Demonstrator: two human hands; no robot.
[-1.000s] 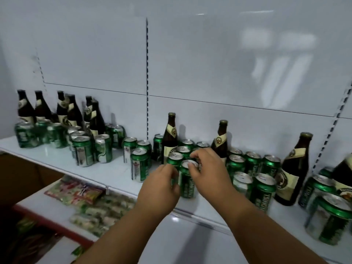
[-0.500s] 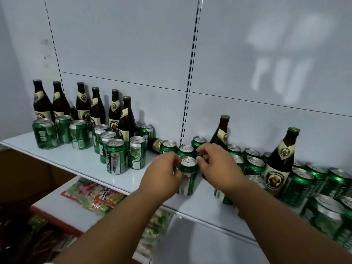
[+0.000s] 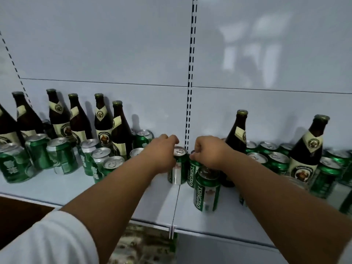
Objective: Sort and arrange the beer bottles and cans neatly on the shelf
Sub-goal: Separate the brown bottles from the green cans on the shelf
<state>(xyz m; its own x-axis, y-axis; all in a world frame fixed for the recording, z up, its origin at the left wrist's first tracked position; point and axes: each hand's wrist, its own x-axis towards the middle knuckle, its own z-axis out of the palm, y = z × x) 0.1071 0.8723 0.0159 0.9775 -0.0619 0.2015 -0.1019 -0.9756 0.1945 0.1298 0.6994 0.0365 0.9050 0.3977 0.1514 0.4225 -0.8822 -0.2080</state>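
Head view of a white shelf [image 3: 62, 189] stocked with beer. The left hand [image 3: 162, 153] reaches in, fingers curled round the top of an upright green can [image 3: 178, 166] that stands on the shelf near the seam between two shelf boards. The right hand [image 3: 209, 152] curls its fingers over the top of a second green can [image 3: 192, 171], just beside the first and largely hidden under the hand. A third can marked TSINGTAO [image 3: 206, 191] stands upright nearer the front edge, just in front of the second. At left, a cluster of brown bottles [image 3: 78, 119] stands against the back panel [image 3: 114, 44], with a group of green cans [image 3: 38, 155] in front of it. At right, two further brown bottles, one behind the right wrist [image 3: 237, 134] and one farther right [image 3: 307, 151], rise among more green cans [image 3: 276, 161]. A slotted upright [image 3: 191, 73] runs down the back panel above the hands. A white sleeve [image 3: 47, 239] covers the left upper arm
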